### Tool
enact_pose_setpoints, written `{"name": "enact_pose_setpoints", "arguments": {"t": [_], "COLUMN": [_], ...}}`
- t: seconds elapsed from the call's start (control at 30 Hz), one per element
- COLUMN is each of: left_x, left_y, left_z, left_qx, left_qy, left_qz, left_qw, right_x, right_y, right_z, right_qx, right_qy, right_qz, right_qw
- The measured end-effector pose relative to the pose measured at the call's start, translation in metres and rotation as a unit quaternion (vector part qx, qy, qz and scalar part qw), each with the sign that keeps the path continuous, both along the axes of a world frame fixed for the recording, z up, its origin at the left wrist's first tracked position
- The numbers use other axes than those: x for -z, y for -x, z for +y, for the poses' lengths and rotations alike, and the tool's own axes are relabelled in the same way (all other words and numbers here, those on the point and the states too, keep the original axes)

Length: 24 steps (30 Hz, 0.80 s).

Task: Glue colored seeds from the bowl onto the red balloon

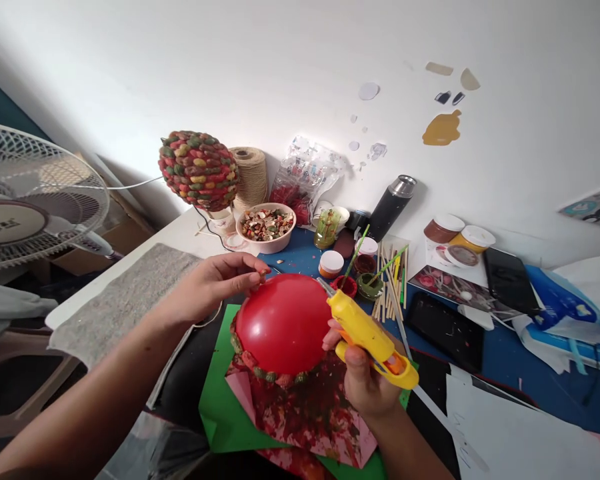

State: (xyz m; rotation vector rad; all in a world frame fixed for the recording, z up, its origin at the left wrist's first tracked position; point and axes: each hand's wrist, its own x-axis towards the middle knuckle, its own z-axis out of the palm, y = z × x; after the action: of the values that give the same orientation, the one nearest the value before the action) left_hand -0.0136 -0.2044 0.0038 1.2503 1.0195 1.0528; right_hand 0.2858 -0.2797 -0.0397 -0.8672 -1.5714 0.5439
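Note:
A red balloon [285, 323] rests on paint-stained pink paper [305, 413] over green sheets [230, 420]. Painted pistachio shells [270, 377] in green and red ring its lower edge. My left hand [230, 277] is at the balloon's upper left, thumb and fingers pinching a small brownish shell [264, 272]. In my right hand [367, 380] is a yellow glue gun [365, 323], its nozzle pointing up and left at the balloon's right side. Whether the nozzle touches the balloon I cannot tell.
A pink bowl [266, 247] of painted shells stands behind, beside a shell-covered ball [199, 171] and a twine spool [250, 179]. Paint jars [331, 264], wooden sticks [390, 287], a black flask [393, 207] and phones [445, 330] lie rightward. A fan [35, 200] stands left.

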Motion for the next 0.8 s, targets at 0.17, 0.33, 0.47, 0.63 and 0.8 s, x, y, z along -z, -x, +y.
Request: {"name": "enact_pose_setpoints", "arguments": {"t": [0.17, 0.33, 0.47, 0.63, 0.8], "left_x": [0.006, 0.011, 0.029, 0.045, 0.041], "left_y": [-0.009, -0.008, -0.014, -0.032, -0.048], "left_z": [0.01, 0.014, 0.0, -0.011, -0.01], "left_qx": [-0.088, -0.201, -0.255, -0.287, -0.305], "left_qy": [-0.015, -0.023, -0.014, 0.009, 0.012], "left_qz": [-0.036, -0.119, -0.152, -0.181, -0.195], "left_qw": [0.995, 0.972, 0.955, 0.94, 0.932], "right_x": [-0.01, -0.011, -0.012, -0.012, -0.011], "right_y": [0.002, -0.003, -0.004, -0.002, -0.001], "right_z": [0.002, 0.01, 0.013, 0.014, 0.012], "right_qx": [-0.029, -0.015, -0.014, -0.013, -0.008], "right_qy": [-0.02, -0.006, 0.002, -0.008, -0.011], "right_qz": [-0.007, -0.009, -0.038, -0.042, -0.055], "right_qw": [0.999, 1.0, 0.999, 0.999, 0.998]}}
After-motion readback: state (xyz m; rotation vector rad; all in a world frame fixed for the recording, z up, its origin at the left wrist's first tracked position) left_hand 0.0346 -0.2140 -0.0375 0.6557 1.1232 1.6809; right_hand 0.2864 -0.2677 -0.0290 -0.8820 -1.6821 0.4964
